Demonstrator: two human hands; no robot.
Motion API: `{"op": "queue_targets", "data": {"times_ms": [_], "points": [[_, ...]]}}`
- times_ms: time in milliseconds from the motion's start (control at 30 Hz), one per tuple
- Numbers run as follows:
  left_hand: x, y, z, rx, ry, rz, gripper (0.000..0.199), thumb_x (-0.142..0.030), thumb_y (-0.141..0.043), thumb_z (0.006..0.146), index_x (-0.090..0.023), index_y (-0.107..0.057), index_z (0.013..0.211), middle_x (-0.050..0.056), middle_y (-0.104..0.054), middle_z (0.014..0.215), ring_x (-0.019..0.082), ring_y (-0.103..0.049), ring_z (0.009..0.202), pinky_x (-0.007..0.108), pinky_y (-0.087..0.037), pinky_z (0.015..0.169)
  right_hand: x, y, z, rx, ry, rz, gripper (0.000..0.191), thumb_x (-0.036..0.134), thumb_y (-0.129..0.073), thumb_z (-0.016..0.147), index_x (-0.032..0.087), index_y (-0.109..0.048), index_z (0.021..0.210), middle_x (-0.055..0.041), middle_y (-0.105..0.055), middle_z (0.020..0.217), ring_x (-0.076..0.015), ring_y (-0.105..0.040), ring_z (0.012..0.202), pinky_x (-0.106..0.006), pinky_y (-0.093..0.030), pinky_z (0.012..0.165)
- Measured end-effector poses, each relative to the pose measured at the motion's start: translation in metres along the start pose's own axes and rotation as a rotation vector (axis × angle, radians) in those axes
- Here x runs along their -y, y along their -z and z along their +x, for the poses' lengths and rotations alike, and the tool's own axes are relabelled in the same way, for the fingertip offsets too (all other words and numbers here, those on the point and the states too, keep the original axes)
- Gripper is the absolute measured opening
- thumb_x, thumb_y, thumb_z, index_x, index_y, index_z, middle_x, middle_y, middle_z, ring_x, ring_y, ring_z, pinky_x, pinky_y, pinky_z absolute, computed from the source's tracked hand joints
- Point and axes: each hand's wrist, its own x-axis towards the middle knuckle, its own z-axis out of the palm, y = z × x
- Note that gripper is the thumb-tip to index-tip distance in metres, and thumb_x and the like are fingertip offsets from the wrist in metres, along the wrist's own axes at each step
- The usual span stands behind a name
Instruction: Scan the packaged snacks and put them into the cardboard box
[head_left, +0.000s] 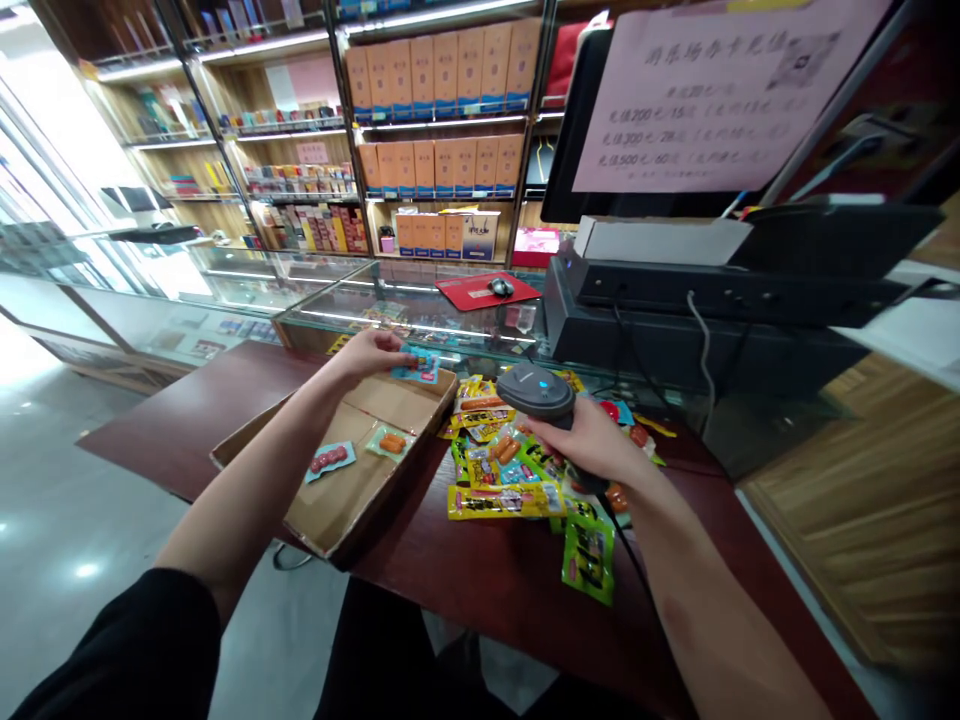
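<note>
My left hand (373, 354) pinches a small blue snack packet (421, 365) above the far right corner of a shallow cardboard box (352, 500). Two more packets lie apart in the box: a light blue one with reddish sausage pieces (330, 459) and a pale green one with orange sausages (390, 442). Wrapped around the handle of a dark barcode scanner (536, 388), my right hand (592, 440) holds it over a heap of yellow and green snack packets (502, 499). The scanner shows a blue light on top and its head faces left. A green packet (589, 560) lies nearest me.
A glass counter (405, 290) runs behind the reddish-brown table (442, 560), bearing a red mouse pad (469, 292) with a mouse (501, 287). A monitor with a pink notice (705, 100) stands on black equipment (705, 300) at right. The scanner's cable (637, 570) trails toward me.
</note>
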Motion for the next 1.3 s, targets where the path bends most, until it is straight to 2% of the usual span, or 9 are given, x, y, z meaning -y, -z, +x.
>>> {"op": "queue_targets", "data": {"times_ms": [133,233,367,600,767,933,1033,1133,1300], "points": [[0.005,0.033,-0.020,-0.023,0.059,-0.001,0.028,-0.033,-0.084,0.054,-0.016,-0.069,0.070,0.003,-0.067,0.065,0.014,-0.060,0.057,0.026,-0.046,0.057,-0.004,0.004,-0.002,-0.022,-0.026,-0.033,0.025,0.040,-0.062,0.080,0.017,-0.069,0.087,-0.0024,-0.066,0.058,-0.0195,-0.062,0.053,-0.030,-0.048,0.052],[0.006,0.037,-0.026,-0.017,0.084,-0.030,0.029,-0.033,-0.085,0.053,-0.017,-0.069,0.070,0.003,-0.067,0.067,0.012,-0.059,0.058,0.027,-0.050,0.060,-0.005,0.008,-0.002,-0.031,-0.040,-0.030,0.025,0.040,-0.063,0.080,0.017,-0.069,0.085,-0.0020,-0.066,0.056,-0.0179,-0.060,0.048,-0.030,-0.047,0.050],[0.006,0.008,-0.022,0.046,0.044,-0.029,0.035,-0.037,-0.086,0.052,-0.015,-0.068,0.073,0.004,-0.067,0.071,0.012,-0.060,0.063,0.026,-0.052,0.061,-0.004,0.013,-0.003,-0.011,-0.086,0.012,0.025,0.041,-0.062,0.080,0.017,-0.067,0.079,-0.0026,-0.065,0.055,-0.0160,-0.058,0.043,-0.029,-0.046,0.048],[0.005,-0.083,-0.014,0.308,-0.006,0.086,0.032,-0.038,-0.080,0.060,-0.014,-0.069,0.077,0.004,-0.067,0.070,0.012,-0.060,0.058,0.028,-0.053,0.058,-0.007,0.018,-0.004,-0.070,-0.072,-0.007,0.026,0.040,-0.064,0.078,0.016,-0.068,0.087,-0.0036,-0.066,0.058,-0.0182,-0.061,0.050,-0.030,-0.048,0.053],[-0.009,-0.125,-0.024,0.355,-0.202,0.356,0.025,-0.035,-0.070,0.069,-0.015,-0.073,0.082,0.005,-0.070,0.073,0.016,-0.063,0.065,0.027,-0.049,0.062,-0.008,0.021,-0.005,-0.087,-0.052,-0.031,0.027,0.040,-0.064,0.078,0.016,-0.069,0.090,-0.0044,-0.068,0.062,-0.0202,-0.063,0.058,-0.032,-0.050,0.059],[-0.006,-0.141,-0.041,0.500,-0.291,0.611,0.026,-0.030,-0.068,0.070,-0.015,-0.073,0.091,0.006,-0.071,0.078,0.017,-0.064,0.071,0.025,-0.046,0.065,-0.003,0.022,-0.006,-0.085,-0.071,-0.028,0.022,0.039,-0.063,0.078,0.017,-0.066,0.084,-0.0037,-0.067,0.060,-0.0193,-0.062,0.055,-0.031,-0.050,0.058],[0.011,-0.144,-0.045,0.540,-0.304,0.820,0.042,-0.038,-0.073,0.065,-0.016,-0.070,0.101,0.008,-0.071,0.086,0.022,-0.065,0.079,0.028,-0.047,0.069,-0.002,0.021,-0.006,-0.073,-0.085,-0.001,0.020,0.037,-0.063,0.078,0.018,-0.064,0.081,-0.0020,-0.065,0.056,-0.0166,-0.058,0.048,-0.029,-0.047,0.050],[0.023,-0.146,-0.046,0.604,-0.283,0.982,0.050,-0.046,-0.075,0.060,-0.018,-0.067,0.101,0.010,-0.071,0.094,0.028,-0.066,0.088,0.031,-0.047,0.072,-0.002,0.018,-0.004,-0.034,-0.112,0.004,0.022,0.038,-0.061,0.079,0.018,-0.062,0.071,-0.0003,-0.061,0.052,-0.0136,-0.053,0.042,-0.026,-0.042,0.045],[0.023,-0.144,-0.050,0.649,-0.300,1.056,0.063,-0.040,-0.074,0.060,-0.018,-0.055,0.115,0.012,-0.069,0.101,0.029,-0.065,0.092,0.031,-0.047,0.070,-0.005,0.015,-0.002,-0.046,-0.109,-0.046,0.021,0.037,-0.061,0.080,0.018,-0.062,0.072,0.0008,-0.060,0.050,-0.0133,-0.053,0.042,-0.026,-0.042,0.048]]}}
